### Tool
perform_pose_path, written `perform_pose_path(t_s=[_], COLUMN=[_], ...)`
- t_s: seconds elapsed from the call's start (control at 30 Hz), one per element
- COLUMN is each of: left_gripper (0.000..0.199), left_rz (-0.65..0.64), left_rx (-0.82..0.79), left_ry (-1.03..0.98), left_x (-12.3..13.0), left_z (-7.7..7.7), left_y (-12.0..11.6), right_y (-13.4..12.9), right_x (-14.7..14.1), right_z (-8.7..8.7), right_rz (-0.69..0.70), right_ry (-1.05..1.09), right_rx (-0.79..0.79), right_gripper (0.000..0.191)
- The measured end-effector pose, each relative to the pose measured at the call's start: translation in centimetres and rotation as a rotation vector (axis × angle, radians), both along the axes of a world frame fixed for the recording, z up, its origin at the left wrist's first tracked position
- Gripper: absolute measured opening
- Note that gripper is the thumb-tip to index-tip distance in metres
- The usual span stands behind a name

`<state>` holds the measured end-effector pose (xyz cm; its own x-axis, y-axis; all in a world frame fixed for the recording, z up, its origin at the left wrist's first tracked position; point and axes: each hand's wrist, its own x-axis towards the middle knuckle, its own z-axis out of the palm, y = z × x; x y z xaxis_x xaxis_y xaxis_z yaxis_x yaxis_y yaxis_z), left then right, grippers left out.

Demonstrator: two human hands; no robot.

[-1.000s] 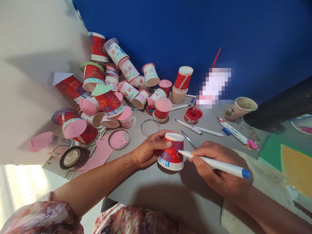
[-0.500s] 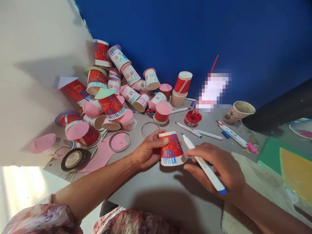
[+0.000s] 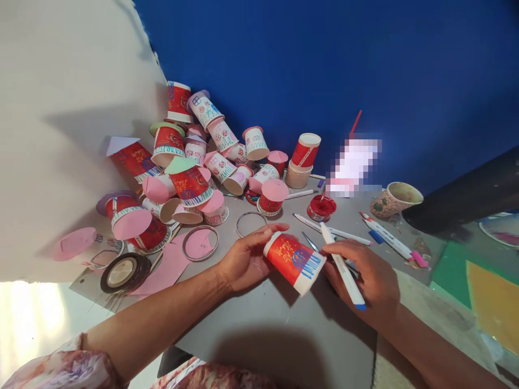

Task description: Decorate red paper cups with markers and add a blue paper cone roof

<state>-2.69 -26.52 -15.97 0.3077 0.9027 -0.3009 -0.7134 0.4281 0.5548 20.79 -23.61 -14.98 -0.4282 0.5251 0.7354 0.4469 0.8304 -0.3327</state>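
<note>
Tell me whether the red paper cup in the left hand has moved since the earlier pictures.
Yes. The red paper cup has tipped rightward off the grey table, rim toward the right hand.

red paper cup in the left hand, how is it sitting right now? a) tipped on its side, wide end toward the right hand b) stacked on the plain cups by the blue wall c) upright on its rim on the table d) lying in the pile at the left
a: the red paper cup lies tilted in the left hand, its white-rimmed wide end pointing toward the right hand, which holds a white marker.
</note>
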Motion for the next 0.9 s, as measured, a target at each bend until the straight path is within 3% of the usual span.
perform_pose_path(t_s=[0.13,0.3,0.57,0.77,0.9], left_gripper=[0.048,0.045,0.042,0.046,0.063], left_rz=[-0.074,-0.124,-0.081,-0.07,-0.232], left_rx=[0.02,0.096,0.093,0.049,0.113], left_ry=[-0.04,0.0,0.066,0.1,0.054], left_x=[-0.1,0.3,0.2,-0.3,-0.2], left_z=[0.2,0.3,-0.2,0.0,-0.4], left_y=[0.0,0.0,0.1,0.2,0.1], right_y=[0.6,0.9,1.1,1.6,1.4], right_x=[0.6,1.1,1.2,1.6,1.3], right_z=[-0.8,-1.5,-1.9,-1.7,-1.4], right_rz=[-0.102,-0.166,-0.168,0.018,0.159], right_ry=[0.05,0.111,0.134,0.189,0.317], right_rx=[-0.089,-0.143,-0.229,-0.336,-0.575], right_gripper=[0.016,0.017,0.016,0.028,0.025])
